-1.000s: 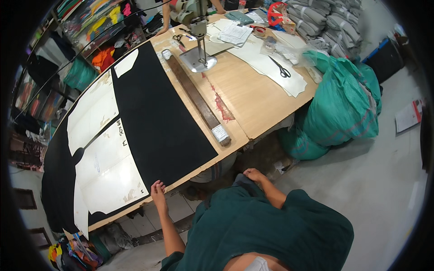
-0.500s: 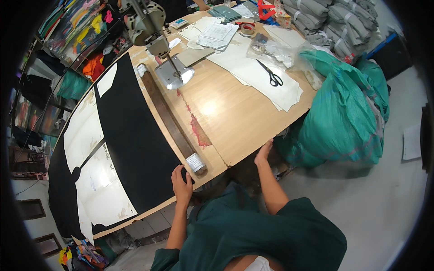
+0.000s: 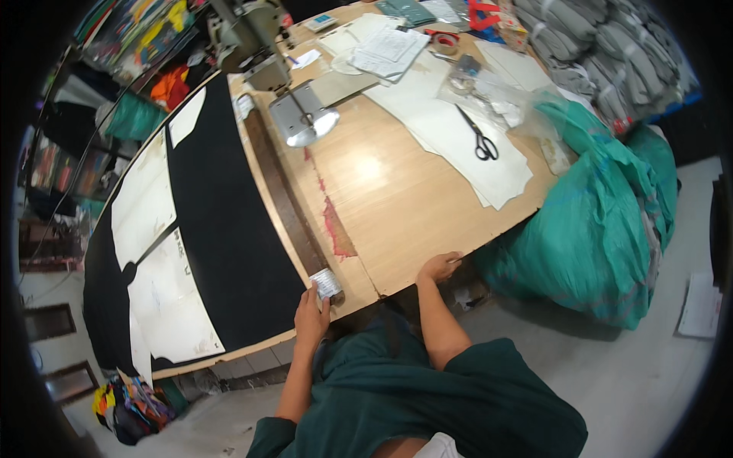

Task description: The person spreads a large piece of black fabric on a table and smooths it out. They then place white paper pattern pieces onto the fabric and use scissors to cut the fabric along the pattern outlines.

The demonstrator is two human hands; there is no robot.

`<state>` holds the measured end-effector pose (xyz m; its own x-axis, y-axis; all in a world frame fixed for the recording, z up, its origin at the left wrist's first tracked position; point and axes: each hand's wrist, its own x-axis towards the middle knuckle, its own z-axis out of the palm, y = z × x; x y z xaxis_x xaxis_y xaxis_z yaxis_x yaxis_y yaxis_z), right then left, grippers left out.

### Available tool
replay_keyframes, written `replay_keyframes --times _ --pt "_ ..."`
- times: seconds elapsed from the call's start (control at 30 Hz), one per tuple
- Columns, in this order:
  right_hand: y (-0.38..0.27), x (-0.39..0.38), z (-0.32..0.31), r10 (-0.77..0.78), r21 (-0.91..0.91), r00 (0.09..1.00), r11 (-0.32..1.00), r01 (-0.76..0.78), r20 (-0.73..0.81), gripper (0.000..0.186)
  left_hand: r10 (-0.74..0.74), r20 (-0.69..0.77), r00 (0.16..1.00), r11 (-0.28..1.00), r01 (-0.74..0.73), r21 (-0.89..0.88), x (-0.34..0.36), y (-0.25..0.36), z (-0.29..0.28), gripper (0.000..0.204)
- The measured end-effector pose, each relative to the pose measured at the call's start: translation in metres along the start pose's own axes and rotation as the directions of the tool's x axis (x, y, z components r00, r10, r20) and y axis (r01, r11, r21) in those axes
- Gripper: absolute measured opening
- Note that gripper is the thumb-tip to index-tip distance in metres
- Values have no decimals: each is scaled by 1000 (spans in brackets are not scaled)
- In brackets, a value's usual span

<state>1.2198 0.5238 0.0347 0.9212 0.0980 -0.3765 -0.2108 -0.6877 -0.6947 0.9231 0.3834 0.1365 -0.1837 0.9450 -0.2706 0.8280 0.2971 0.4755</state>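
My left hand (image 3: 311,314) is at the table's near edge, its fingers apart and touching the white-wrapped end of a long dark brown bar (image 3: 285,183). The bar lies lengthwise on the wooden table (image 3: 405,244). My right hand (image 3: 438,269) is further right on the same edge, fingers bent over it; its palm side is hidden. Left of the bar lies black fabric (image 3: 233,252) with white paper patterns (image 3: 164,305) on top. A cutting machine (image 3: 267,69) on an arm stands over the bar's far end, its metal base plate (image 3: 298,114) resting on the table.
Black scissors (image 3: 482,145) lie on white pattern sheets (image 3: 458,156) at the right. Behind them are a tape roll (image 3: 445,43), papers (image 3: 388,52) and a plastic bag (image 3: 489,95). A big green sack (image 3: 580,229) stands beside the table; bundled grey fabric (image 3: 611,53) is stacked beyond.
The view has shifted slightly. My left hand has moved up against the bar's wrapped end. My right hand has turned from upright against the edge to lying over it.
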Motion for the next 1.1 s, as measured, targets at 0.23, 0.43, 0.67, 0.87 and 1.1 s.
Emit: replay_keyframes --times 0.23,0.43,0.67,0.87,1.1 --pt "44 42 32 -201 -199 969 965 171 -141 66 -38 117 992 876 90 -473 -13 -33 -25 46" --pt "48 64 23 -160 -24 986 987 162 55 50 -373 -202 905 682 120 -721 -96 -185 -79 26" --pt "-10 -36 -45 -522 593 851 702 394 53 34 -879 -266 395 294 9 -956 -195 -475 -120 37" --pt "111 -358 -46 -563 495 67 772 400 824 40 -878 -167 449 81 -204 -976 -208 -585 -167 52" --pt "232 -576 -83 84 113 -233 688 717 969 34 -888 103 449 -240 -259 -936 -204 -614 -184 63"
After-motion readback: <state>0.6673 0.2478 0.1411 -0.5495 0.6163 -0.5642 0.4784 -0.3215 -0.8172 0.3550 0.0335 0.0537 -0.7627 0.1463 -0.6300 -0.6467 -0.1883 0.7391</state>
